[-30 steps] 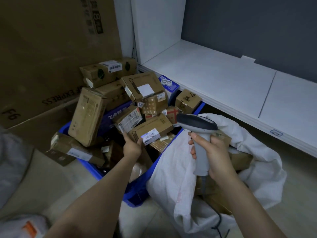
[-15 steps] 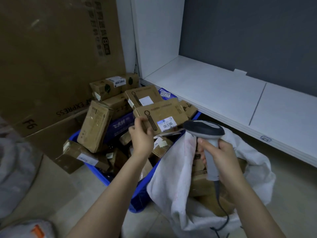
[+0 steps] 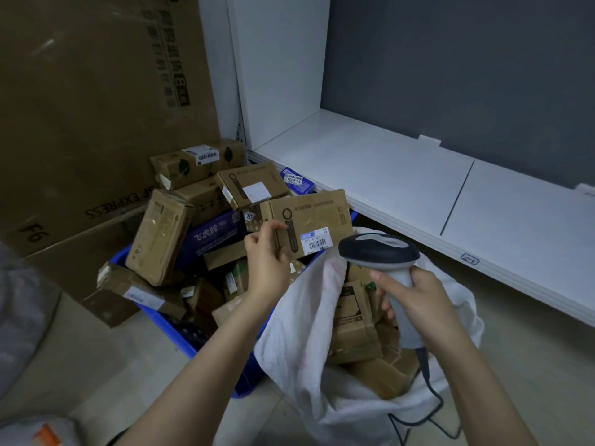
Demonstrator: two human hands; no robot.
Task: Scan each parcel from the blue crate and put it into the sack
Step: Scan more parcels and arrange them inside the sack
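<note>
Head view. Parcel (image 3: 309, 220), one held: long axis left to right, barcode label facing the scanner (image 3: 376, 252), above the blue crate (image 3: 167, 323) beside the sack (image 3: 299, 317). Left hand (image 3: 267, 255) grip pinches its left end; right hand (image 3: 418, 300) grip wraps the scanner handle. Pale floor (image 3: 128, 365), white shelf (image 3: 386, 169). One crate, about a dozen parcels; one sack, several inside.

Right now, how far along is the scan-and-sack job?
Done: several cardboard parcels lie in the white sack. In hand: the left hand holds a labelled parcel beside the barcode scanner gripped by the right hand. Left: the blue crate is heaped with remaining parcels.
</note>
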